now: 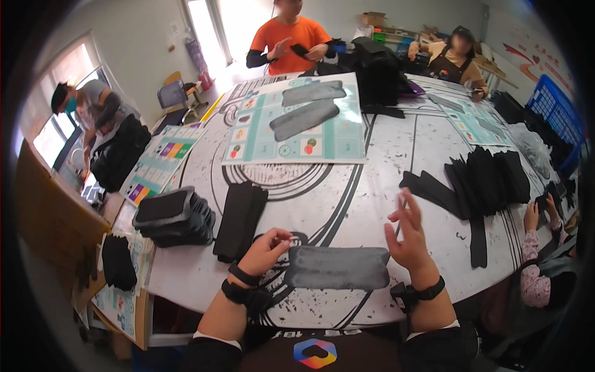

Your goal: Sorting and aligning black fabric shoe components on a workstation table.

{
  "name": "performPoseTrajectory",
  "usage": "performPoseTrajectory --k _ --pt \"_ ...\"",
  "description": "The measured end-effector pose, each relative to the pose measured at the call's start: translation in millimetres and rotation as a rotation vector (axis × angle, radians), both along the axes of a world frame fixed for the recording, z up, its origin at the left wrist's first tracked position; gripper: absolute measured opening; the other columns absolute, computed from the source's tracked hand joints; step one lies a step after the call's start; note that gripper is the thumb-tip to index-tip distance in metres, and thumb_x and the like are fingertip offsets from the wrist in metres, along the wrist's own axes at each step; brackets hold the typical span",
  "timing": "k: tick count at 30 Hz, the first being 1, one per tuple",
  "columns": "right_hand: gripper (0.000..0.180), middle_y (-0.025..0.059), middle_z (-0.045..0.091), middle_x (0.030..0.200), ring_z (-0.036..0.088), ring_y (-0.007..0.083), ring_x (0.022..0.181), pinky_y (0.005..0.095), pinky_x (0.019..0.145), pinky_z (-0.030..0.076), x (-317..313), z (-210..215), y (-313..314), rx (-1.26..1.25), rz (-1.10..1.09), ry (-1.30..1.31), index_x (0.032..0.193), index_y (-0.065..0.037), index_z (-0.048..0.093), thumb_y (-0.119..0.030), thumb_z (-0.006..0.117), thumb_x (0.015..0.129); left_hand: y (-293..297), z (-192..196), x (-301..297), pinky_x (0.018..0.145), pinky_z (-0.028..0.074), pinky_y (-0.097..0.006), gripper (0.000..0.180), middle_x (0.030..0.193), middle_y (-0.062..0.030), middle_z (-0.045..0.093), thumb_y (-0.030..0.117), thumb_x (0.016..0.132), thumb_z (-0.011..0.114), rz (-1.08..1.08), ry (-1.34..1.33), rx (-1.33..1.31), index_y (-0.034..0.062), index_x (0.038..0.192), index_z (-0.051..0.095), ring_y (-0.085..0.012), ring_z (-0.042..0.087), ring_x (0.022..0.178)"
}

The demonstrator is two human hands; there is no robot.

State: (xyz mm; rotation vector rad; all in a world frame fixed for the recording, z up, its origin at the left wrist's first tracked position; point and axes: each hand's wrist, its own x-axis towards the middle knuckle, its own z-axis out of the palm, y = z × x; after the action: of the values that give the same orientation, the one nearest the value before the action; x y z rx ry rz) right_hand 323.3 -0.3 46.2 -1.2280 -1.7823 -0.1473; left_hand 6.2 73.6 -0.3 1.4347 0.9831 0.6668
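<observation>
A grey, long flat piece with rounded ends and a dark rim (338,268) lies on the table in front of me. Over its left end, my left hand (268,249) has bent fingers drawn in toward the thumb, with nothing visible in them. My right hand (409,234) is raised beside the right end, fingers apart and empty. Left of my left hand lies a stack of long black fabric pieces (240,220). Farther left is a thick pile of grey-faced black pieces (167,214). To the right of my right hand, loose black strips (434,191) lie near a fanned black bundle (486,183).
A printed board (297,152) ahead carries two grey pieces (305,120). More boards lie left (162,160) and right (474,121). A black heap (378,68) stands at the back. Co-workers surround the table; a patterned sleeve (534,273) is close at right, beyond it a blue crate (555,111).
</observation>
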Motion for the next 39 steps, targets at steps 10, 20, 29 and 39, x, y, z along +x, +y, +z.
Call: performPoseTrajectory --k 10,20,29,39 --pt "0.041 0.0232 0.058 0.112 0.059 0.0356 0.102 0.0373 0.090 0.045 -40 21 -24 -0.142 0.752 0.245 0.110 0.008 0.057 -0.024 0.039 0.091 -42 43 50 0.111 0.009 -0.037 0.065 0.150 -0.0101 0.009 0.030 0.091 0.041 0.352 -0.744 0.607 -0.0012 0.141 0.012 -0.0222 0.015 0.137" --pt "0.044 0.0201 0.057 0.116 0.050 0.0325 0.114 0.0370 0.096 0.039 -73 7 -40 -0.551 1.028 0.159 0.115 0.004 0.056 -0.029 0.038 0.091 -79 47 79 0.110 -0.003 -0.036 0.072 0.151 -0.0085 -0.010 0.046 0.094 0.027 0.026 -0.744 0.470 0.0040 0.143 -0.004 -0.0222 0.001 0.139" --pt "0.039 0.0053 0.051 0.057 0.044 0.0199 0.050 0.0528 0.089 0.039 -2 25 -90 -0.372 0.706 0.600 0.056 -0.003 0.047 -0.025 0.050 0.088 -50 28 24 0.094 0.040 -0.044 0.058 0.126 -0.0251 0.046 0.036 0.095 0.024 0.337 -0.812 0.989 0.0092 0.143 0.006 -0.0312 0.059 0.097" --pt "0.055 0.0084 0.059 0.085 0.054 0.0181 0.064 0.0287 0.064 0.047 -44 102 -65 -0.216 2.409 0.736 0.081 -0.001 0.061 -0.050 0.038 0.093 -48 34 27 0.068 0.052 -0.039 0.058 0.087 -0.0203 0.060 0.041 0.094 0.026 0.233 -0.877 0.343 0.0109 0.141 0.012 -0.0254 0.061 0.070"
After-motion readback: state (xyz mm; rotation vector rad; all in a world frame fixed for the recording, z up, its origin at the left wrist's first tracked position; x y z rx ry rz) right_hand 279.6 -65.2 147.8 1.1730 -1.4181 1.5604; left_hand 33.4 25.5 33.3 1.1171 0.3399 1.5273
